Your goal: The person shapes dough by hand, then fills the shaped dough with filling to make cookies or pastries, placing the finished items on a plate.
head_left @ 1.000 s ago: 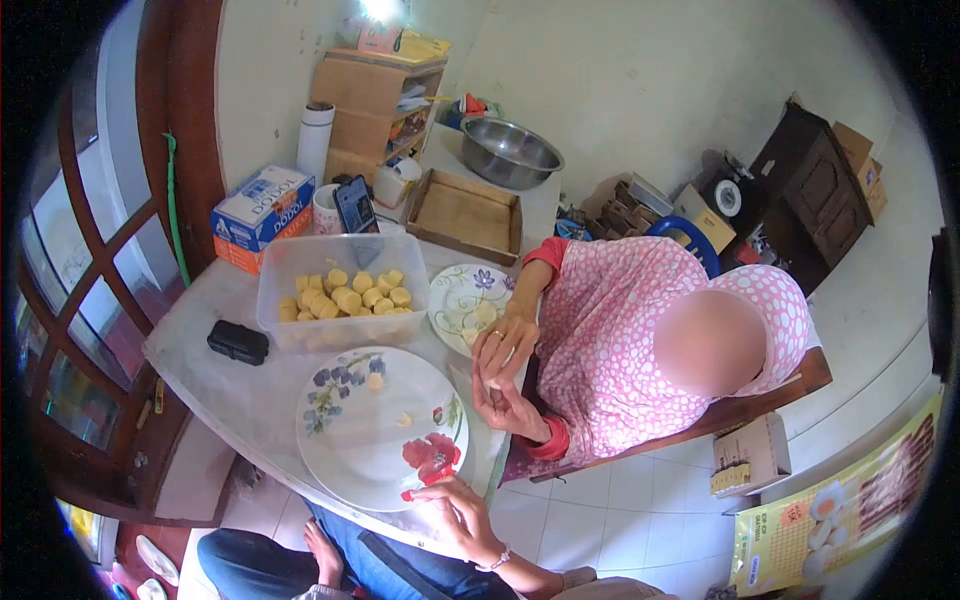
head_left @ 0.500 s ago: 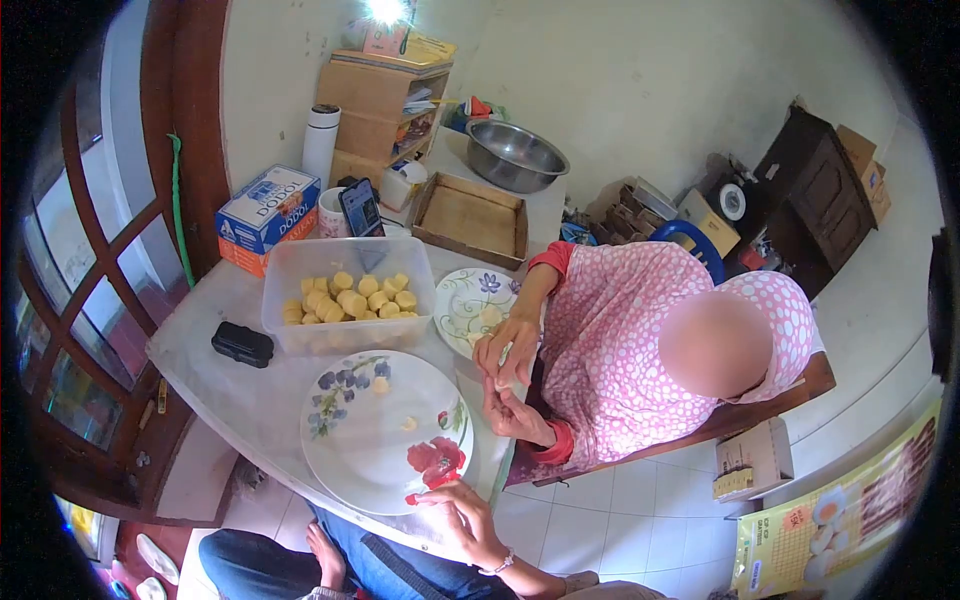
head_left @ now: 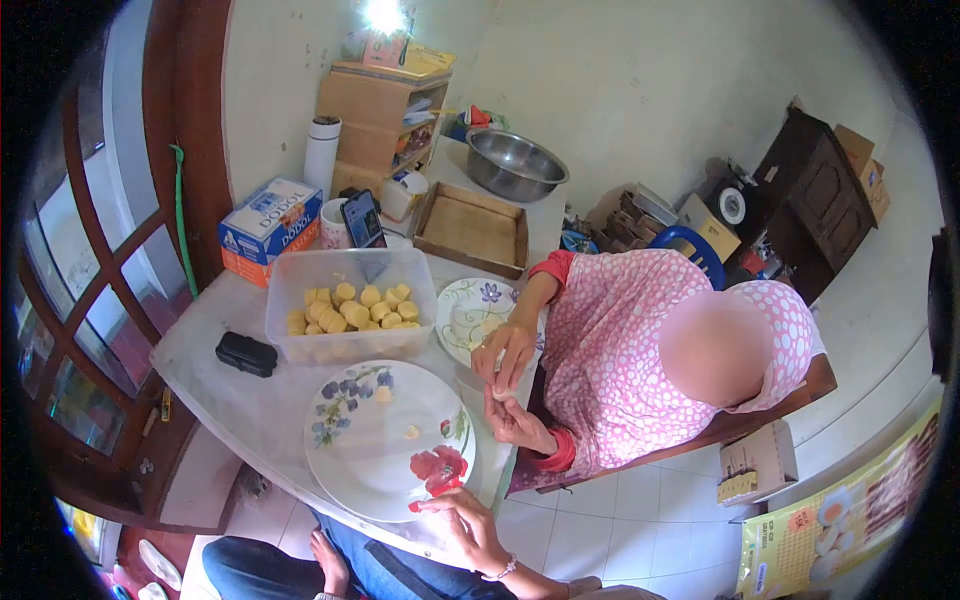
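Your right hand, loosely curled (whether gripping cannot be told), is at the large flowered plate's rim; your left hand, state likewise unclear, lies by jeans.

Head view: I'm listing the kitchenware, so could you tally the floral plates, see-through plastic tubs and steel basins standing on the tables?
Floral plates, the large plate and the smaller plate: 2
See-through plastic tub: 1
Steel basin: 1
Total: 4
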`<state>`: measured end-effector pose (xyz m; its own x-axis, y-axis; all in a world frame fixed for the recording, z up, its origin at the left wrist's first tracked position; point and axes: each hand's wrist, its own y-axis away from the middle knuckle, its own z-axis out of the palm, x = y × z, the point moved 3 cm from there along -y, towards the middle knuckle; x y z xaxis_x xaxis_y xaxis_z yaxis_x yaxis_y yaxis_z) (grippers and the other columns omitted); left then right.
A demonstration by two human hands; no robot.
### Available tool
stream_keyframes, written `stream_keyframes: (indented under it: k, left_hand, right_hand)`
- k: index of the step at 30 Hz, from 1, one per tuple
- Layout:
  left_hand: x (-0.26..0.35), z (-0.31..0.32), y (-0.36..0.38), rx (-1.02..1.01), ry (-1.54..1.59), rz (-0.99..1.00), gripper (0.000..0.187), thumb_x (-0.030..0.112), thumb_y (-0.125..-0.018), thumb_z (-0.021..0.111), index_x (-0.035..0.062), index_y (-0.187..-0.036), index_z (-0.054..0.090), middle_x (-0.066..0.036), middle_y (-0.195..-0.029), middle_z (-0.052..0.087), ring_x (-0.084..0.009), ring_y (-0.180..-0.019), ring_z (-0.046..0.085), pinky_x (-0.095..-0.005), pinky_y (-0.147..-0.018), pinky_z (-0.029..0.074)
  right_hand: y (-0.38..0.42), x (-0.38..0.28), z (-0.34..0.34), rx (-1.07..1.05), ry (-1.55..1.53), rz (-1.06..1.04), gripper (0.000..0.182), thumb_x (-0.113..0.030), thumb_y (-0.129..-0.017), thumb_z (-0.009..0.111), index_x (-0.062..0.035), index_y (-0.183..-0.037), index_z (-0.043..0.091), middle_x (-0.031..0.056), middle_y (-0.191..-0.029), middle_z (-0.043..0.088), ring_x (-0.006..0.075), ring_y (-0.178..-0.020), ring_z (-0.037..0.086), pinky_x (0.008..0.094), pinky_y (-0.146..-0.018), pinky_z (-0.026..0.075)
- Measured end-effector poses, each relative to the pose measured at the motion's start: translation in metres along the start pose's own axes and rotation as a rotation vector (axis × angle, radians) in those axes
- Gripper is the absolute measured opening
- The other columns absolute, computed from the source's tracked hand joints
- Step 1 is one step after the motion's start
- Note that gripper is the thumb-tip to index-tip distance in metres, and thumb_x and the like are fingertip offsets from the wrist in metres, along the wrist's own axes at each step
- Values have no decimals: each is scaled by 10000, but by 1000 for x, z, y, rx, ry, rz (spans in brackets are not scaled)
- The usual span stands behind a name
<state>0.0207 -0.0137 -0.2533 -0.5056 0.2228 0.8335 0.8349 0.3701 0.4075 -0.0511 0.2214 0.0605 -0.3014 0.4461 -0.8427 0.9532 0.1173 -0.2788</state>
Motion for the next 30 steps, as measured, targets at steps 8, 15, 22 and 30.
stream_keyframes:
  k: [8, 15, 22, 30]
  left_hand:
    - [2, -2, 3, -22, -17, 0, 597, 471, -1033, 136, 23, -1320, 408, -265, -1237, 455, -398, -1191, 411, -466, -1049, 286]
    - [7, -3, 3, -17, -25, -19, 613, 485, -1028, 131, 24, -1323, 407, -270, -1244, 446, -408, -1192, 410, -469, -1050, 286]
    - [-2, 1, -1, -43, -28, -27, 626, 501, -1022, 128, 34, -1336, 403, -267, -1266, 434, -403, -1209, 407, -470, -1062, 283]
    - [0, 2, -1, -28, -9, -16, 629, 506, -1022, 141, 29, -1338, 402, -265, -1261, 436, -402, -1207, 406, -468, -1062, 282]
  right_hand:
    - [2, 0, 0, 11, 0, 23, 259, -154, -995, 457, -8, -1023, 670, 121, -954, 672, 239, -925, 631, 343, -837, 480]
    - [0, -3, 0, 4, -1, 29, 248, -154, -995, 469, -13, -1027, 671, 120, -959, 673, 230, -914, 638, 335, -816, 489]
    - [1, 3, 1, 12, 12, -7, 236, -132, -990, 472, -11, -1029, 670, 121, -961, 675, 232, -919, 636, 337, -828, 487]
    - [1, 3, 1, 9, 22, -22, 229, -107, -982, 473, -7, -1026, 674, 116, -976, 682, 234, -937, 624, 346, -860, 476]
